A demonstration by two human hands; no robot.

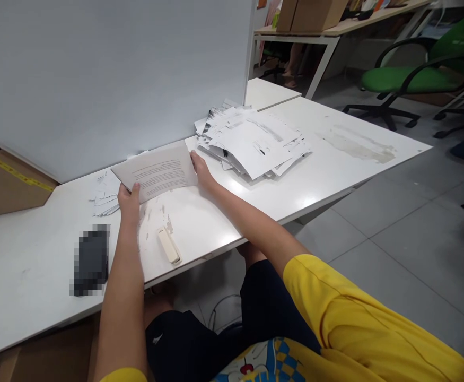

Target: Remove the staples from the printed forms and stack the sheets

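Note:
A printed sheet of paper (158, 172) is held up above the white table, tilted, with lines of text on it. My left hand (129, 200) grips its lower left corner, the thumb on the near face. At the sheet's right edge, my right hand (200, 168) is closed on it. Whether there is more than one sheet cannot be made out. A cream stapler (169, 245) lies on the table below the paper. Behind my left hand sits a small fanned stack of papers (106, 195), partly hidden by the held sheet.
A large messy pile of papers (255, 140) lies to the right on the white table (327, 170). A blurred dark object (92, 261) is left of my left arm. A cardboard box (15, 183) stands far left, against a grey partition (112, 74). A green chair (410, 79) is behind right.

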